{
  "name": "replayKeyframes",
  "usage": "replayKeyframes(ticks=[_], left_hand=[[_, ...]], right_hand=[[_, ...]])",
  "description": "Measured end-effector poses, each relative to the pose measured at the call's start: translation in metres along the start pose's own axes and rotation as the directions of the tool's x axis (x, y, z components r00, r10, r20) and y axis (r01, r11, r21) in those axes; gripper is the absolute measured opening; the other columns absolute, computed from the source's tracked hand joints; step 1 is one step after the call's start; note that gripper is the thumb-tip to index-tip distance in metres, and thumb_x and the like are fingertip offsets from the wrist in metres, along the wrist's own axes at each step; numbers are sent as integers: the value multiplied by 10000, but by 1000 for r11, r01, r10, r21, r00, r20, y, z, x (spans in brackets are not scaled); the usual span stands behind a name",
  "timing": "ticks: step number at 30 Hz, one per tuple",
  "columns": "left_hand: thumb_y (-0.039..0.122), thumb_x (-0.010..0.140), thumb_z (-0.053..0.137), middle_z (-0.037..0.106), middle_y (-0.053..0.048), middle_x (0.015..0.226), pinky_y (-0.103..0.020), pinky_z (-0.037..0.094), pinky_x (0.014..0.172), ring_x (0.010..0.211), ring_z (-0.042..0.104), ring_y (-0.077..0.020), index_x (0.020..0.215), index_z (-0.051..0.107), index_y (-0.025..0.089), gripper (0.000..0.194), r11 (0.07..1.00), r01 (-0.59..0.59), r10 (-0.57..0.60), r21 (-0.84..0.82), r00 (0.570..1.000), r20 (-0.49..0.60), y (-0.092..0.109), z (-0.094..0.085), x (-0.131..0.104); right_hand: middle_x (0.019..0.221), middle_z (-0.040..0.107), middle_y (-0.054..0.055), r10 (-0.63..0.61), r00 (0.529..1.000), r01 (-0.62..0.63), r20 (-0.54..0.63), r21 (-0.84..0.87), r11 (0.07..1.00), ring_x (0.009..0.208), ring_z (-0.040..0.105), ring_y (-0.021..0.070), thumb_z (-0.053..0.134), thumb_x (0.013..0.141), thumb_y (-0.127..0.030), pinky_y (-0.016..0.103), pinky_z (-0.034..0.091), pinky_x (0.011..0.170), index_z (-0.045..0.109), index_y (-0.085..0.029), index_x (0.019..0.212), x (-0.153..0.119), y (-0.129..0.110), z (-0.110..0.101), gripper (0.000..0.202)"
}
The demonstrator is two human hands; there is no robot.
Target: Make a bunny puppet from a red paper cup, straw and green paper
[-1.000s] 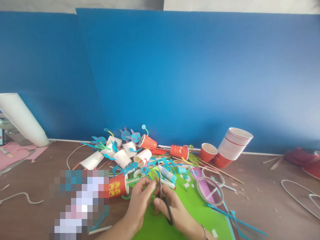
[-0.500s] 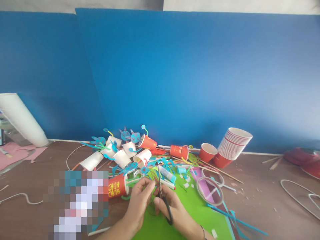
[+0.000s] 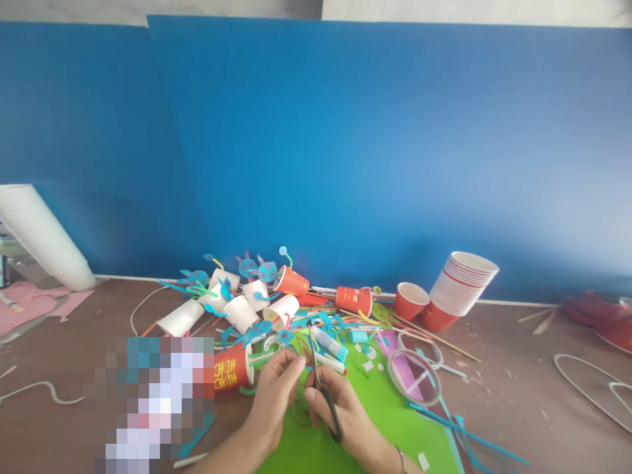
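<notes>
In my right hand are black-handled scissors, their blades pointing up and away from me. My left hand pinches a piece of green paper with a reddish outline drawn on it, just left of the blades. Both hands are close together above a large green sheet. A glue stick and a white marker with a red end lie just beyond the scissors. How far the blades enter the paper is hard to tell.
Paper cups with blue cut-out figures lie behind to the left. A cup stack leans at the back right beside a red cup. Tape rings rest right of my hands. A paper roll is far left.
The scissor blades have tilted slightly to the left and look a little more closed. Both hands have barely moved.
</notes>
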State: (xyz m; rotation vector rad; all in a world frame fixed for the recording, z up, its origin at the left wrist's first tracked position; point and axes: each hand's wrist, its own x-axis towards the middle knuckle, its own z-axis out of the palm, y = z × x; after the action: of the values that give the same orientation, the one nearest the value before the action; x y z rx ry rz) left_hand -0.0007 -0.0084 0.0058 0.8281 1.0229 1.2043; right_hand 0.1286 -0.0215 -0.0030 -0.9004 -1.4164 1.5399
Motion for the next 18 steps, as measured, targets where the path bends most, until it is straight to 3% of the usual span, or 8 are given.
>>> replayKeyframes(ticks=[18], left_hand=[[441, 692, 676, 283, 105, 469, -189, 149, 425, 448, 187, -57, 622, 463, 182, 343, 999, -20, 21, 37, 1000, -16, 5, 0, 2]], right_hand=[[452, 395, -89, 88, 995, -89, -39, -7, 996, 359, 336, 49, 645, 679, -648, 176, 248, 342, 470, -185, 715, 3, -1, -3, 496]])
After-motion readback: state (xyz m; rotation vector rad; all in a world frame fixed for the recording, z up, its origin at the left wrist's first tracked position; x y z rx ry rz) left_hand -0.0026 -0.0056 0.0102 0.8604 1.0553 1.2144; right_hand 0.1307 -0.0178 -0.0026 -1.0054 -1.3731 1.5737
